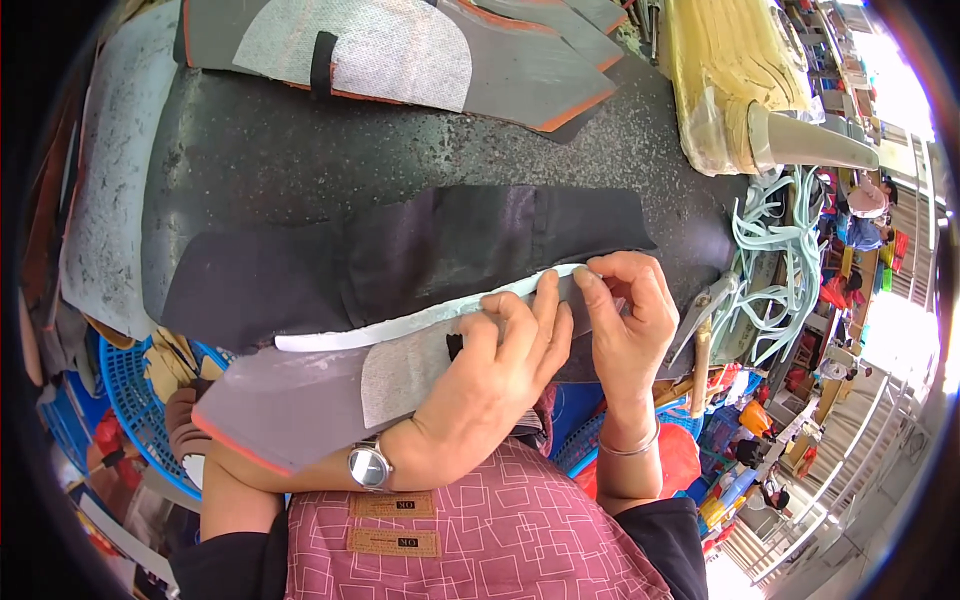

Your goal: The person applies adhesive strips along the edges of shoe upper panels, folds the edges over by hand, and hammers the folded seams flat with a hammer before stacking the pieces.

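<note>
Left hand (pixel 495 375): flat, fingers together, pressing white strip (pixel 400 327) onto grey panel (pixel 290 400).
Right hand (pixel 625 315): pinching strip's far-right end, keeping it aligned.

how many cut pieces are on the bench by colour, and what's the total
Grey cut sheet pieces with orange edges: 3, one under the left hand and right hand at, two at the far edge
Long black fabric piece: 1
Thin white strip: 1
Total: 5

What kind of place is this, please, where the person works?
Probably a small shoe or leather-goods workshop. The hands press a white strip along a grey cut piece on a dark worktable, with similar cut pieces stacked beyond.
</note>
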Demonstrator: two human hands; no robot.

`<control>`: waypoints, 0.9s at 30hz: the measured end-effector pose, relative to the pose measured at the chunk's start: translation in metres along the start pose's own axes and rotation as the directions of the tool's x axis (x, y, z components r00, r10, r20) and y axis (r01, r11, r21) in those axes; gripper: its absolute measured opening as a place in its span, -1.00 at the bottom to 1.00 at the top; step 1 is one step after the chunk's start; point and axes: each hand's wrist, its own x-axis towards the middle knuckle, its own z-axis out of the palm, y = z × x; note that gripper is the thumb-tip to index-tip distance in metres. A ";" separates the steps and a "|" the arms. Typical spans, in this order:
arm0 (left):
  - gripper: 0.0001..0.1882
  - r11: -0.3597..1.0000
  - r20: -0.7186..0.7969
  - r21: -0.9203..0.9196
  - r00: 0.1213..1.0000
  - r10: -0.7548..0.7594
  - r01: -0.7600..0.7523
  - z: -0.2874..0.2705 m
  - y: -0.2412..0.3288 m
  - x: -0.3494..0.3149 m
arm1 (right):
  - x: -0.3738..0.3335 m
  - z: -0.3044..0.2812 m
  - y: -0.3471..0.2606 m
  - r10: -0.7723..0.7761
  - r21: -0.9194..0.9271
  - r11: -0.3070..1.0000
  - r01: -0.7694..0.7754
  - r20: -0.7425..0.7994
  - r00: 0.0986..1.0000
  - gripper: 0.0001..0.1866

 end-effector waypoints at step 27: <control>-0.71 0.829 -0.013 -0.553 0.994 -0.107 0.082 -0.017 -0.094 0.044 | -0.027 0.006 0.006 -0.477 -0.370 0.774 0.513 0.192 0.858 -0.61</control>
